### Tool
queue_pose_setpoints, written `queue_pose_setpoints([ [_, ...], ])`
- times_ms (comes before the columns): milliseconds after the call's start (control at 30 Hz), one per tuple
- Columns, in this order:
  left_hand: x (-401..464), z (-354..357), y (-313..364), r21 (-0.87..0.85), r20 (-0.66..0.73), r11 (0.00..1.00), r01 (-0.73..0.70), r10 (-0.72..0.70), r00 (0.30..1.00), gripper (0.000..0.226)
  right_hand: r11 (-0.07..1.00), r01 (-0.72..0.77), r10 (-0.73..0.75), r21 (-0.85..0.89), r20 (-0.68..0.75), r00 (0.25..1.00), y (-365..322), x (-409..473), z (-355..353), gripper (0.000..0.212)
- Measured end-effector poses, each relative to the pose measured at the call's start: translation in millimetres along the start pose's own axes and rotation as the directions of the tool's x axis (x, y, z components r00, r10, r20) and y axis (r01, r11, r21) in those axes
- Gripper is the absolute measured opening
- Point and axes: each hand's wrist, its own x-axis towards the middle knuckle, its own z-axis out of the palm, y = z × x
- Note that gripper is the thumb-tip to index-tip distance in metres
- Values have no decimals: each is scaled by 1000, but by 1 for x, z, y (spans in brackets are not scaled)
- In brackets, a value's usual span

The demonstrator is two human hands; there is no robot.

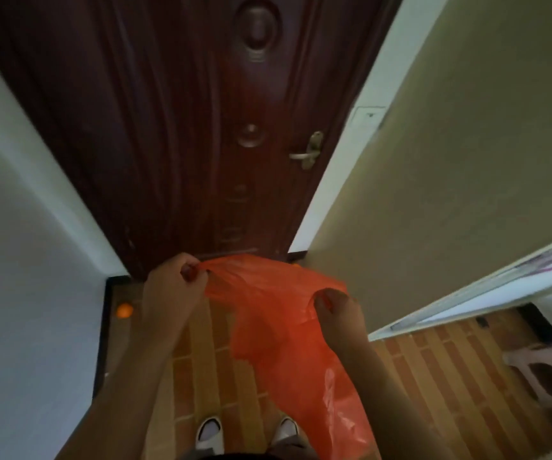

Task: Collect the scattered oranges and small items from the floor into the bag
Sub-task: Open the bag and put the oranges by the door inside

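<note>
A thin, crinkled orange plastic bag (278,313) is held up above the floor (201,366), stretched between two hands and hanging down in loose, glossy folds toward the right. Its upper edge is pinched by the left hand (171,283), whose fingers are curled tightly round a gathered strip of film; another part of the rim is pinched by the right hand (337,313), thumb and fingers closed on the plastic. The floor is laid with narrow rectangular tiles in brown and tan, matte in look. One round orange (124,310) is seen on the floor at its far left corner, just beside the dark skirting and near the foot of the door (201,127); a sliver of orange colour past the bag's far edge cannot be identified. The door is dark red-brown, glossy, with raised oval mouldings and one metal lever handle (308,154). Two white shoes (209,431) are visible at the floor's near edge. A pale stool-like object (546,376) with one oval cut-out stands at the right.
</note>
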Motion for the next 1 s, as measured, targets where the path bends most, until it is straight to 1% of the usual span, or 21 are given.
queue_pose_setpoints([
  [100,-5,-20,-17,-30,-59,997,68,-69,996,8,998,58,-57,-4,102,993,-25,12,21,24],
  [233,-8,-34,-36,-40,-119,981,190,-193,974,7,993,115,-109,-22,177,978,-41,33,48,20],
  [300,-7,-36,-40,-55,-163,977,208,-214,963,4,991,131,-128,2,219,967,-44,45,58,23],
  [367,-6,-35,-39,-57,-198,974,219,-226,954,2,984,179,-174,2,235,956,-48,57,63,31],
  [400,-5,-35,-38,-54,-215,971,233,-239,947,3,980,199,-192,-3,248,950,-47,64,65,31],
  [433,-4,-33,-36,-53,-235,970,238,-244,941,5,978,210,-201,-8,260,945,-48,71,64,27],
  [500,-3,-29,-31,-34,-267,970,242,-242,933,9,972,236,-222,-20,265,938,-43,85,65,19],
  [633,1,-23,-16,2,-318,962,272,-257,912,14,955,292,-277,-43,212,937,-36,114,64,23],
  [700,-1,-24,-9,12,-345,948,318,-295,891,14,958,287,-274,-22,226,935,-38,124,63,24],
  [800,-6,-29,-2,52,-405,932,359,-309,861,24,962,271,-257,-26,242,936,-38,139,65,16],
  [867,-11,-34,2,61,-445,924,377,-312,839,29,959,284,-280,15,220,935,-40,149,68,12],
  [1000,-21,-43,11,52,-515,908,416,-332,790,28,940,312,-337,137,231,913,-60,158,75,10],
])
